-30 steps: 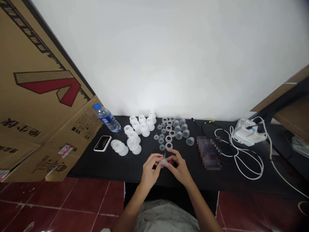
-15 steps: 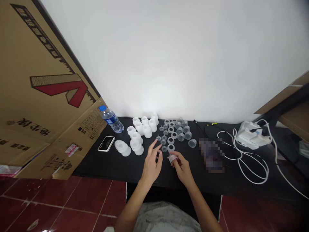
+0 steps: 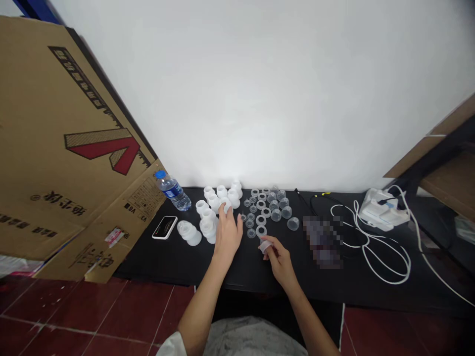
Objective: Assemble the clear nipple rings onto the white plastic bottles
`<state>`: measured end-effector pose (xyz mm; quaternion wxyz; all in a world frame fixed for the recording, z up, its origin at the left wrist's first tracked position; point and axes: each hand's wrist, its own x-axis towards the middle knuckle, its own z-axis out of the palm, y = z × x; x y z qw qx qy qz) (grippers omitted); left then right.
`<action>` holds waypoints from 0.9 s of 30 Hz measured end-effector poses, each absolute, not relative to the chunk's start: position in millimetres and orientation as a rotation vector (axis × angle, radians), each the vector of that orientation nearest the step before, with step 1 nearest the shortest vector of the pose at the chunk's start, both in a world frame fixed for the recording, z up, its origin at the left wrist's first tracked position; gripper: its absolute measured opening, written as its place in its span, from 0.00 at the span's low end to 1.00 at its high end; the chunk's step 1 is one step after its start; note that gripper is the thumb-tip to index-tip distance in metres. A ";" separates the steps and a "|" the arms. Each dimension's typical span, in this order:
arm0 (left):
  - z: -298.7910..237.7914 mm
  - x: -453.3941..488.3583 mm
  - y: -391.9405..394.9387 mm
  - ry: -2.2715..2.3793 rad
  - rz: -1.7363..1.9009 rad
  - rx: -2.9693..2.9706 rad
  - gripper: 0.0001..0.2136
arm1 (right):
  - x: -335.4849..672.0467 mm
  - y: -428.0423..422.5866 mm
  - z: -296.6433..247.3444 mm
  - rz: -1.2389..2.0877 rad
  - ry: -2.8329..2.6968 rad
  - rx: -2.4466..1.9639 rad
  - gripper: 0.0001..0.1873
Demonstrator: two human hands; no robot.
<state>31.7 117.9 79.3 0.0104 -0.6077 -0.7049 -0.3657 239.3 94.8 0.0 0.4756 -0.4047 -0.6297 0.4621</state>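
White plastic pieces (image 3: pixel 214 202), waisted like small bottles, stand in loose rows left of centre on the black tabletop (image 3: pixel 241 274). Over the near right side of them hangs the left hand (image 3: pixel 228 235), its fingers loosely spread and nothing visible in its hold — whether a fingertip touches the piece beyond, I cannot tell. Right of it and nearer the table's front edge, the right hand (image 3: pixel 276 254) has thumb and fingers closed on a translucent cup-like piece (image 3: pixel 264 245), held just on the near side of the clear rings (image 3: pixel 261 224). Those rings run away toward the far wall (image 3: pixel 260 99), with small spiked discs (image 3: pixel 250 223) to their left and clear domes (image 3: pixel 275 214) to their right. Farther left lie a white-framed device (image 3: pixel 164 227) and a leaning blue-capped water bottle (image 3: pixel 173 192) — beside a cardboard box (image 3: pixel 37 148). White cable (image 3: pixel 393 283) loops at the right.
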 end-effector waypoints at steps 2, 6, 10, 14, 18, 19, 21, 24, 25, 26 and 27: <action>82.4 29.4 118.0 -2.157 -1.093 -1.905 0.19 | 239.2 94.5 1.7 1.135 -1.532 -0.991 0.17; 85.8 24.4 120.6 -2.110 -1.001 -1.913 0.14 | 237.9 93.4 7.0 1.139 -1.521 -0.992 0.16; 84.1 20.8 123.2 -2.079 -0.903 -1.959 0.10 | 237.1 93.1 7.4 1.143 -1.435 -0.998 0.11; 87.7 25.9 107.4 -2.010 -0.883 -2.004 0.11 | 237.3 94.1 3.8 1.139 -1.323 -0.979 0.08; 93.3 39.0 77.0 -1.959 -0.896 -2.052 0.11 | 236.8 95.2 3.5 1.141 -1.292 -0.956 0.08; 93.2 42.5 70.3 -1.935 -0.914 -2.090 0.12 | 236.6 95.4 4.2 1.143 -1.288 -0.954 0.08; 90.1 49.0 60.3 -1.861 -0.966 -2.189 0.13 | 236.2 95.8 6.3 1.151 -1.268 -0.951 0.08; 78.9 56.1 53.9 -1.734 -1.058 -2.322 0.11 | 236.6 95.8 10.4 1.174 -1.238 -0.951 0.07; 73.8 57.7 53.3 -1.710 -1.091 -2.346 0.09 | 237.0 95.6 11.8 1.183 -1.239 -0.951 0.07; 68.3 58.9 52.9 -1.704 -1.125 -2.350 0.06 | 237.5 95.3 12.9 1.190 -1.244 -0.955 0.08; 62.5 59.8 52.6 -1.712 -1.165 -2.335 0.02 | 238.0 94.9 13.9 1.195 -1.254 -0.963 0.08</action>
